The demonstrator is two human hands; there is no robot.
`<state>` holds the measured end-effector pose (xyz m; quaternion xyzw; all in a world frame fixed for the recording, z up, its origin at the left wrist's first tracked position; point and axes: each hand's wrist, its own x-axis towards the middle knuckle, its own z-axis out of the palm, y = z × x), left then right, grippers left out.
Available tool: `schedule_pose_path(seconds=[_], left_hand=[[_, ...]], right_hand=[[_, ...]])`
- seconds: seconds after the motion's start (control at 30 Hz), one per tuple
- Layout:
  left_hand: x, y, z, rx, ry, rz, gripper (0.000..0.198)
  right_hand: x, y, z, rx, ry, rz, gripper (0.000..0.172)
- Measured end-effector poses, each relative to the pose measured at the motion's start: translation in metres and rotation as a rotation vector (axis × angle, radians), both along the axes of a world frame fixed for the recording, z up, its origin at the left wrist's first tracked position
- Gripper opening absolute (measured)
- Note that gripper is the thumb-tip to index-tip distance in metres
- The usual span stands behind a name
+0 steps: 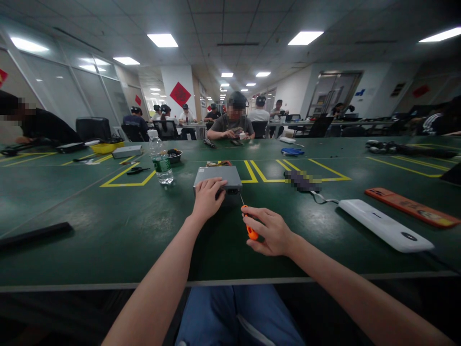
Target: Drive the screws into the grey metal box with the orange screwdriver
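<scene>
A grey metal computer power supply unit [219, 177] sits on the green table in front of me, with a socket in its near face. My left hand [209, 194] holds it at the left, fingers bent over the top and thumb against the near face. In my right hand [271, 231] is a screwdriver with an orange handle [251, 233], gripped between thumb and fingers. Its thin shaft [242, 198] points up and away to the lower right of the near face. Whether the tip sits in a screw is too small to tell. Coloured wires [219, 164] show behind the unit.
Left stand a water bottle [163, 161], a dark bowl [174, 155] and a black bar [36, 235]. At right lie a white power bank [382, 223], an orange phone [410, 206] and blue gloves [292, 151]. A person [232, 122] sits opposite. Yellow tape marks the table.
</scene>
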<state>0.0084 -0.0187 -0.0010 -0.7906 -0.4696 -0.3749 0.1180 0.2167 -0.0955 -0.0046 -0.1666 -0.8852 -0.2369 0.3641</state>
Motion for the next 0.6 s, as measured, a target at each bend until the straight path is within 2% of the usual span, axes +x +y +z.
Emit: schedule_pose_path(seconds=[0.17,0.37,0.6], left_hand=[[-0.0001,-0.0002,0.0003,-0.012,0.000,0.007,0.031],[0.0003,-0.0015,0.0006,-0.014,-0.001,0.012,0.030],[0.0003,-0.0006,0.0003,-0.004,-0.007,0.007,0.030]], right_hand=[[-0.0006,-0.0007,-0.0001,0.018,-0.019,-0.022,0.033],[-0.0043,0.0001,-0.0037,0.009,0.040,0.021,0.029],[-0.0056,-0.0036,-0.0015,0.152,-0.084,-0.027,0.016]])
